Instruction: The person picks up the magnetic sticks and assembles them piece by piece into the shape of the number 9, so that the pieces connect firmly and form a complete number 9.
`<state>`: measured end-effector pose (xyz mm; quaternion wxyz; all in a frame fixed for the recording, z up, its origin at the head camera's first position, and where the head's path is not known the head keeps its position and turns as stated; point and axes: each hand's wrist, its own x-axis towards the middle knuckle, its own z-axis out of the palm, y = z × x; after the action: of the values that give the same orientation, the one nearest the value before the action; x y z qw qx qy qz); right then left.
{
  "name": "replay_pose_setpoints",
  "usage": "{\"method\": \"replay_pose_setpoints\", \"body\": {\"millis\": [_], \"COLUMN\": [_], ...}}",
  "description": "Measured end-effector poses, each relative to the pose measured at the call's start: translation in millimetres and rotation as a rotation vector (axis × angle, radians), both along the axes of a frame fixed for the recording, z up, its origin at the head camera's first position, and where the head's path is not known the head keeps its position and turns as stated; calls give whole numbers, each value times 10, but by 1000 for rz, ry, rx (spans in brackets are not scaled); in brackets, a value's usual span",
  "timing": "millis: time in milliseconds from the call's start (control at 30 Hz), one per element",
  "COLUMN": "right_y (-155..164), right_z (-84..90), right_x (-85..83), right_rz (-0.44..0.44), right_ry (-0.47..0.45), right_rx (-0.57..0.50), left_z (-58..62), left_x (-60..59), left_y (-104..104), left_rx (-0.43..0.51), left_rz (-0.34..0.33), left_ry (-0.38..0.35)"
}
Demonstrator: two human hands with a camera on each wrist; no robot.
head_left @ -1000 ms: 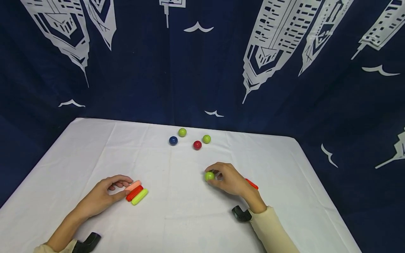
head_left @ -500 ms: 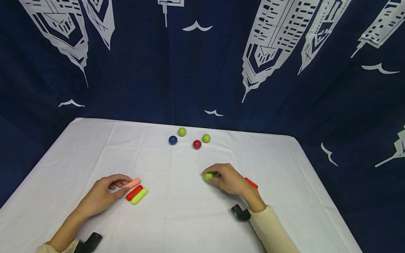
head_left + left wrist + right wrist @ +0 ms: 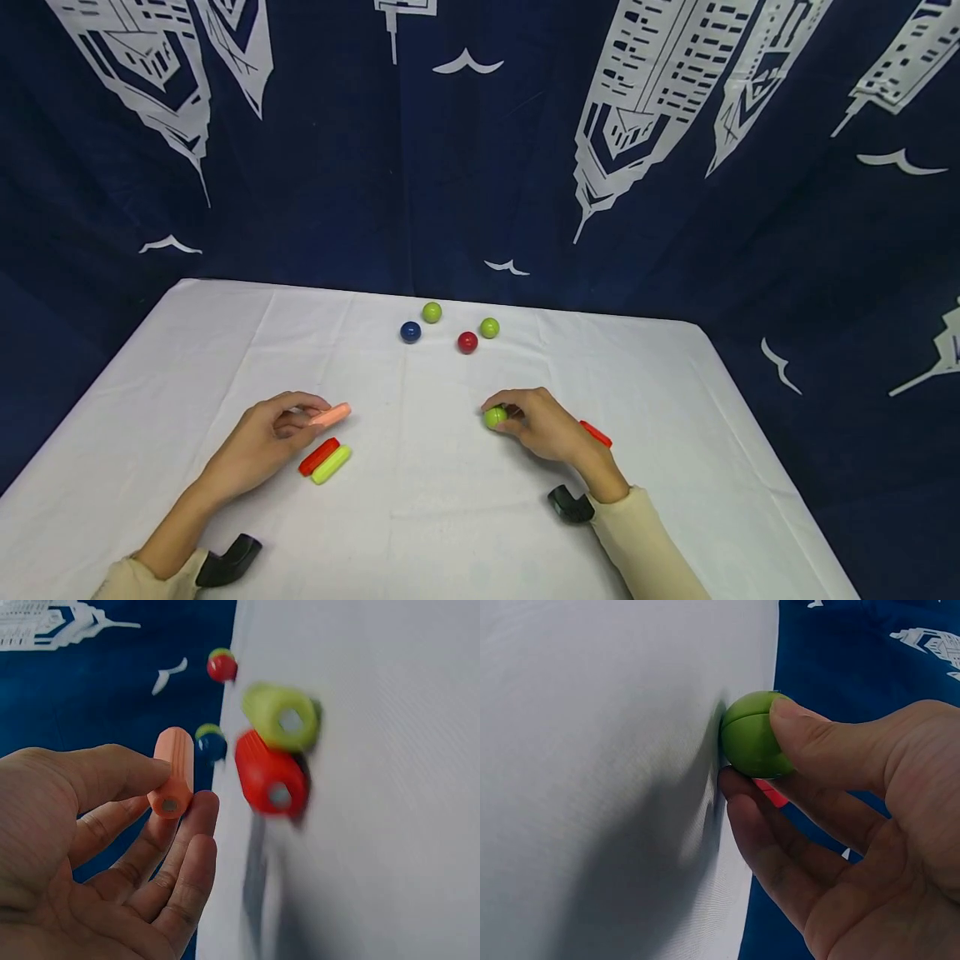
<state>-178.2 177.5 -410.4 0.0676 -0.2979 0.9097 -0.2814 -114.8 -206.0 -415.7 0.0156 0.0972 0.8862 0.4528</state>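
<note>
My left hand [image 3: 270,433] pinches a peach magnetic building rod [image 3: 330,415] between thumb and fingers. In the left wrist view a grey metal disc shows in the near end of the peach rod [image 3: 172,772]. A red rod [image 3: 319,457] and a yellow-green rod [image 3: 332,465] lie side by side on the white cloth, below and right of that hand. My right hand [image 3: 543,423] holds a green ball [image 3: 494,417] by thumb and fingertips, low over the cloth. In the right wrist view a seam runs round the green ball [image 3: 754,735], and a patch of red [image 3: 771,793] shows behind the fingers.
Toward the table's far edge stand a blue ball [image 3: 410,332], a red ball [image 3: 467,342] and two green balls, one left [image 3: 432,312] and one right [image 3: 490,327]. Another red rod [image 3: 596,433] lies beyond my right wrist. A dark blue printed curtain [image 3: 330,192] hangs behind.
My left hand has taken the peach rod away from beside the red one and moved it up and right. The right hand has stayed nearly still with the green ball.
</note>
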Motion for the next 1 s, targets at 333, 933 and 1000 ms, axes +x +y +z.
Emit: {"method": "replay_pose_setpoints", "body": {"millis": [333, 933, 1000], "right_y": [28, 8, 14], "right_z": [0, 17, 16], "right_x": [16, -12, -14], "right_rz": [-9, -10, -15], "right_ry": [-24, -71, -73], "right_rx": [7, 11, 11], "left_z": [98, 104, 84], "left_x": [-179, -463, -476], "left_y": [444, 1251, 1305], "left_rx": [112, 205, 214], "left_rz": [-86, -215, -221], "left_ry": [-43, -94, -89]}}
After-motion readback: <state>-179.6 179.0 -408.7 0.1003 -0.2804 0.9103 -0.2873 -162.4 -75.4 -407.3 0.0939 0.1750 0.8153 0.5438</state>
